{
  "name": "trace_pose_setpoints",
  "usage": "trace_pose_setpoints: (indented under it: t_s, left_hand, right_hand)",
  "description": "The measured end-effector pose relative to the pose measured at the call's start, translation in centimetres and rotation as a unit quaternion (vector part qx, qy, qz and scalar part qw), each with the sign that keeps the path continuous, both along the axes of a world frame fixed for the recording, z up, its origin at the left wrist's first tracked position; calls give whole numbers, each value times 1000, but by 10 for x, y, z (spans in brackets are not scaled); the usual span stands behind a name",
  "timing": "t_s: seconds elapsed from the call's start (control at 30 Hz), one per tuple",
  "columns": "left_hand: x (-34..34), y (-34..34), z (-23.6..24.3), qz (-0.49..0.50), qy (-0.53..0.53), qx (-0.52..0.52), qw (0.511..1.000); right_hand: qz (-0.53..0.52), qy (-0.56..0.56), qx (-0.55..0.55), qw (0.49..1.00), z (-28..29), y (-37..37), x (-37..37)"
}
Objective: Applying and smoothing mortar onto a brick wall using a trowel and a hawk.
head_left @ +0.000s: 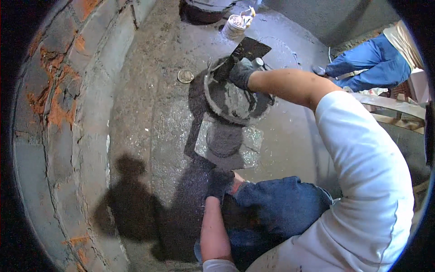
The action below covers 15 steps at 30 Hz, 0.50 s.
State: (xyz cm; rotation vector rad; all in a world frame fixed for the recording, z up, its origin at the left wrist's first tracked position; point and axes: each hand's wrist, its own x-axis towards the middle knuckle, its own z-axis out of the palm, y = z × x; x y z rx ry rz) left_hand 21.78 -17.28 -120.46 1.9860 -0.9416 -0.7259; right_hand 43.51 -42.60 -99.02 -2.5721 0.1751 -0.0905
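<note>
My right hand (242, 73), in a dark work glove, is closed round the handle of a plastering trowel (250, 46). The trowel's flat, dark rectangular blade tilts over the rim of a round bucket (212, 100). Grey wet mortar (238, 102) lies inside the bucket, partly hidden by my hand and forearm. My left hand (221, 181), also gloved, is low beside my bent knee. It is at the near edge of a pale square slab (251, 138) with a dark round patch on it. Deep shadow hides the left fingers.
A rough wall of blocks and orange brick (59, 104) curves along the left. A small round pale object (185, 76) lies left of the bucket. Farther back stand a white pail (234, 26) and a dark tub (204, 11). Another person in blue trousers (369, 61) is at the right, near boards (394, 109).
</note>
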Motion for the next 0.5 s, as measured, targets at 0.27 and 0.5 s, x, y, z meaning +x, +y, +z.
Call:
trace_pose_setpoints:
  t_s: [0.27,0.5]
  left_hand:
    - [-10,-13,-11,29,70,-35,997]
    - [-19,-16,-12,106,-40,-40,993]
  right_hand:
    - [340,255,-471,774,-19,-12,-37]
    - [384,281,-376,795,116,1,-61]
